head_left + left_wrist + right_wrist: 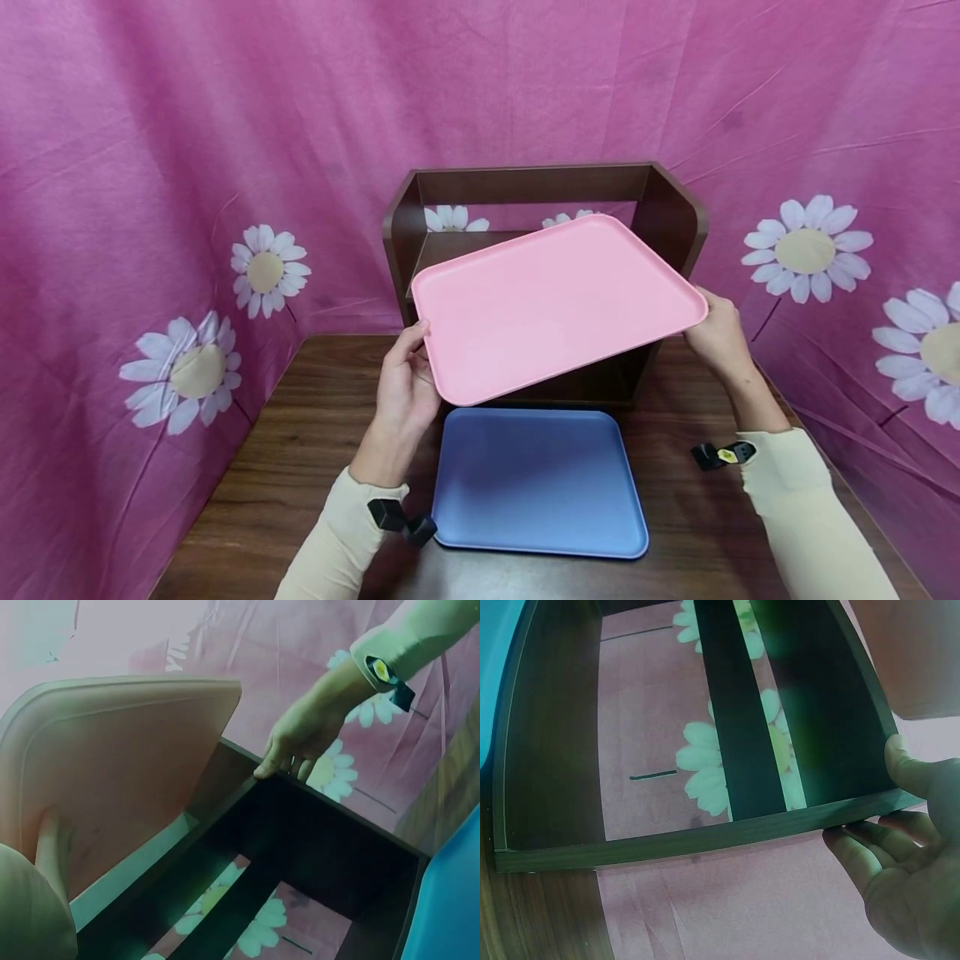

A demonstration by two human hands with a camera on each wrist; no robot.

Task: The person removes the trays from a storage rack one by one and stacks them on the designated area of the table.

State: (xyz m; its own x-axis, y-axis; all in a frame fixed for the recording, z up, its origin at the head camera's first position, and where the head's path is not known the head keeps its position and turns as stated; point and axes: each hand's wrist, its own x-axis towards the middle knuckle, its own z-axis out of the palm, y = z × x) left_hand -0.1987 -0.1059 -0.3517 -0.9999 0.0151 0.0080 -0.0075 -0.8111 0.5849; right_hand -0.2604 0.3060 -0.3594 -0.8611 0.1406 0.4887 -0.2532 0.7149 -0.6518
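My left hand [408, 383] grips the left edge of a pink tray [555, 308], thumb at the rim. The tray is held up at a tilt, overlapping the front of a dark brown wooden shelf [675, 208]. In the left wrist view, the tray's underside [127, 757] shows with part of the left hand against it. My right hand [716, 329] is partly hidden behind the tray's right corner in the head view. The right wrist view shows this hand [907, 847] holding the shelf's side panel, thumb on one face and fingers on the other.
A blue tray [536, 483] lies flat on the wooden table [300, 450] in front of the shelf. Behind and around the table hangs a pink curtain [337, 100] with white daisies. Both sleeves carry small black wrist devices.
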